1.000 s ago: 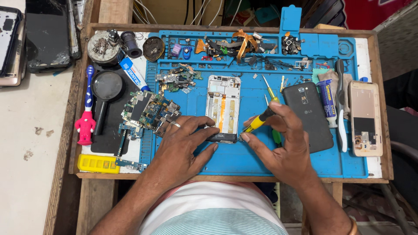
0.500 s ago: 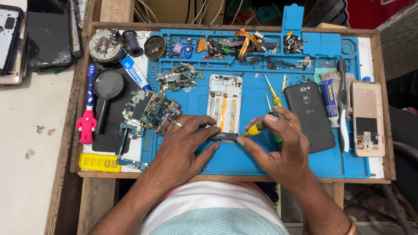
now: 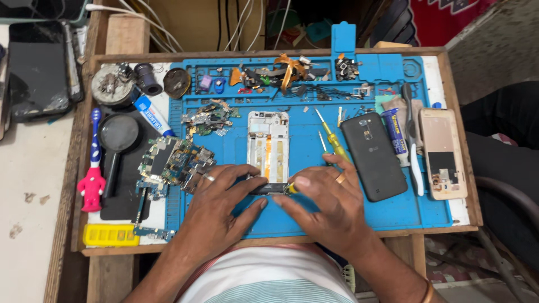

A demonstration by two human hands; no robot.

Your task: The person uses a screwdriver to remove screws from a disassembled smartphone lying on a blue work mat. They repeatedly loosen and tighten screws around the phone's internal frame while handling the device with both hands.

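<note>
Your left hand (image 3: 216, 210) pinned the small dark part (image 3: 268, 189) on the blue mat (image 3: 314, 216), so your right hand (image 3: 331, 207), closed on the yellow screwdriver (image 3: 336, 143), could work it steadily.

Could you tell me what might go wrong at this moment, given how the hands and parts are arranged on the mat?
1. The right hand presses a yellow-handled screwdriver at the small dark part pinched by the left hand; a slip could jab those fingers.
2. The white phone frame lies just beyond the tip, so a slip might scratch it.
3. The pile of circuit boards sits against the left hand and could be knocked about.
</note>
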